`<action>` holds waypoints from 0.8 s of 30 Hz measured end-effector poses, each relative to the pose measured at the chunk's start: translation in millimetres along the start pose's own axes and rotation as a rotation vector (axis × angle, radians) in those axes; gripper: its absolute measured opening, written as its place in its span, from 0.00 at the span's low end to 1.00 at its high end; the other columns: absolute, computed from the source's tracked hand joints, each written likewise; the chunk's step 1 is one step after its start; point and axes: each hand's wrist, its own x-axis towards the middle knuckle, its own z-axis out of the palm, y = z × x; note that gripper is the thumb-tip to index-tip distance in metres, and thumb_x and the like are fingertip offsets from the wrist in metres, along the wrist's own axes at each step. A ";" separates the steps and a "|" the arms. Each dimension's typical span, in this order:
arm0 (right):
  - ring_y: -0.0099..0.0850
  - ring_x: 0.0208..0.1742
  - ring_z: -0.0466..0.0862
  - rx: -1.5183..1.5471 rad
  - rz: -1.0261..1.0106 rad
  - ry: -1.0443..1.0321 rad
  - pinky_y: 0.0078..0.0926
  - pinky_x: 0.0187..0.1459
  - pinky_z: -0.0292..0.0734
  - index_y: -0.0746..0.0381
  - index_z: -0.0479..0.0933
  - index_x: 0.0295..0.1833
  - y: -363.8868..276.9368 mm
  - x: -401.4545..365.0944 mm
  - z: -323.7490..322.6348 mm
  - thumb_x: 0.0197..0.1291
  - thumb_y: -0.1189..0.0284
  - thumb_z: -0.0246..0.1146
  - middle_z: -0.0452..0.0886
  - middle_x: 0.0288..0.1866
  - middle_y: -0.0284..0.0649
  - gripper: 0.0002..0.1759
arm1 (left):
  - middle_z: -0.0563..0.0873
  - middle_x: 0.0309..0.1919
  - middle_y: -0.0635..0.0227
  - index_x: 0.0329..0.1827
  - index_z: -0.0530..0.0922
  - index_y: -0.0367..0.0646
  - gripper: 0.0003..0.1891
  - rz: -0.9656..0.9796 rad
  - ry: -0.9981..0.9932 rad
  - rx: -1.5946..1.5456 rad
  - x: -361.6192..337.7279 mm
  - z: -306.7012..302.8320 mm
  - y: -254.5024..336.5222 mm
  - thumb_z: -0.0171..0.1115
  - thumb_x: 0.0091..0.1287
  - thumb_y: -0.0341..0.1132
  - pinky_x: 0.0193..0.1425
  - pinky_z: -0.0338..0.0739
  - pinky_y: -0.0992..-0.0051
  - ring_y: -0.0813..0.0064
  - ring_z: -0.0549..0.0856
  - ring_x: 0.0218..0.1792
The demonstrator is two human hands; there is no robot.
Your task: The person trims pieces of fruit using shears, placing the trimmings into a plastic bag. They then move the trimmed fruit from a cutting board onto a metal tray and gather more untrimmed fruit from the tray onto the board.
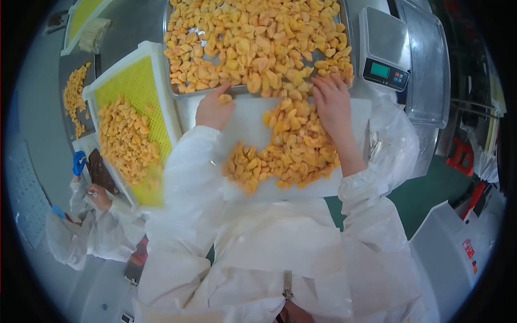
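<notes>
A metal tray (212, 91) full of yellow-orange fruit pieces (258, 37) lies in front of me. My left hand (216, 106) is at its front rim, fingers curled at the edge, and a single fruit piece (225, 99) shows beside the thumb. At the rim's right part, my right hand (333, 105) has its fingers stretched over fruit pieces and touches them. Between the hands, pieces run over the rim onto a white cutting board (245, 121), where a loose fruit heap (301, 145) lies. The undersides of my fingers are hidden.
On the left stands a white-framed yellow mesh tray (153, 89) with more fruit. A digital scale (385, 46) and a metal lid or pan (431, 64) are at the right. A co-worker's bare hand (99, 197) and blue-gloved hand (79, 163) show at far left.
</notes>
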 end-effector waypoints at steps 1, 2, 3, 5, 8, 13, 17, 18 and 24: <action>0.40 0.51 0.79 0.001 0.009 -0.018 0.35 0.52 0.73 0.60 0.82 0.46 -1.9 -3.4 0.0 0.59 0.71 0.64 0.84 0.45 0.38 0.10 | 0.84 0.54 0.57 0.64 0.77 0.55 0.29 -0.038 -0.036 0.041 -2.5 0.6 2.4 0.61 0.55 0.37 0.60 0.76 0.67 0.61 0.83 0.53; 0.40 0.50 0.79 -0.003 0.017 -0.030 0.35 0.52 0.73 0.60 0.82 0.45 -2.5 -2.8 -1.0 0.59 0.71 0.64 0.84 0.43 0.38 0.10 | 0.83 0.55 0.56 0.65 0.77 0.54 0.29 -0.070 -0.070 0.080 -1.0 2.1 9.8 0.61 0.55 0.37 0.62 0.74 0.67 0.59 0.82 0.55; 0.40 0.48 0.79 -0.011 0.027 -0.042 0.35 0.51 0.73 0.60 0.82 0.45 -3.7 -0.8 -3.9 0.59 0.71 0.64 0.84 0.42 0.38 0.09 | 0.83 0.56 0.55 0.65 0.76 0.54 0.30 -0.099 -0.106 0.117 -0.1 3.2 17.6 0.61 0.54 0.37 0.64 0.72 0.67 0.58 0.81 0.56; 0.41 0.47 0.78 0.145 0.208 -0.095 0.36 0.50 0.74 0.60 0.82 0.44 -7.2 13.0 -4.6 0.58 0.72 0.64 0.83 0.40 0.39 0.09 | 0.83 0.56 0.56 0.65 0.76 0.54 0.30 -0.071 -0.135 0.078 -1.2 7.4 11.7 0.61 0.54 0.37 0.61 0.75 0.68 0.59 0.83 0.53; 0.42 0.47 0.77 0.231 0.176 0.026 0.37 0.47 0.75 0.60 0.82 0.44 -2.6 48.6 17.0 0.57 0.74 0.64 0.81 0.38 0.41 0.09 | 0.84 0.52 0.58 0.66 0.76 0.55 0.30 -0.176 -0.220 -0.066 -3.8 4.3 17.9 0.61 0.54 0.35 0.52 0.80 0.69 0.64 0.85 0.47; 0.38 0.49 0.79 0.173 0.007 0.112 0.34 0.50 0.76 0.56 0.82 0.48 -5.3 89.2 59.0 0.57 0.71 0.65 0.83 0.41 0.37 0.12 | 0.84 0.43 0.68 0.67 0.75 0.55 0.31 -0.308 -0.330 -0.491 -22.7 -1.6 20.6 0.62 0.56 0.33 0.34 0.79 0.73 0.77 0.83 0.36; 0.37 0.50 0.79 0.082 0.132 -0.075 0.34 0.50 0.76 0.54 0.82 0.47 -10.4 101.0 56.8 0.55 0.68 0.66 0.83 0.43 0.35 0.13 | 0.82 0.41 0.73 0.66 0.74 0.49 0.27 -0.369 -0.469 -0.841 -46.0 -1.3 21.0 0.63 0.59 0.35 0.29 0.75 0.78 0.81 0.80 0.35; 0.36 0.51 0.79 0.093 0.172 -0.133 0.34 0.51 0.76 0.54 0.82 0.45 -9.9 104.8 53.9 0.55 0.68 0.66 0.83 0.44 0.34 0.11 | 0.81 0.41 0.74 0.65 0.74 0.48 0.26 -0.388 -0.490 -0.918 -50.3 0.6 23.9 0.63 0.60 0.35 0.29 0.74 0.79 0.81 0.80 0.35; 0.31 0.39 0.81 0.521 0.517 -0.067 0.28 0.40 0.77 0.59 0.82 0.39 -17.7 76.9 31.3 0.51 0.68 0.69 0.83 0.36 0.36 0.10 | 0.81 0.41 0.74 0.64 0.72 0.49 0.24 -0.362 -0.579 -1.176 -56.1 14.2 31.6 0.62 0.67 0.44 0.32 0.74 0.80 0.82 0.79 0.37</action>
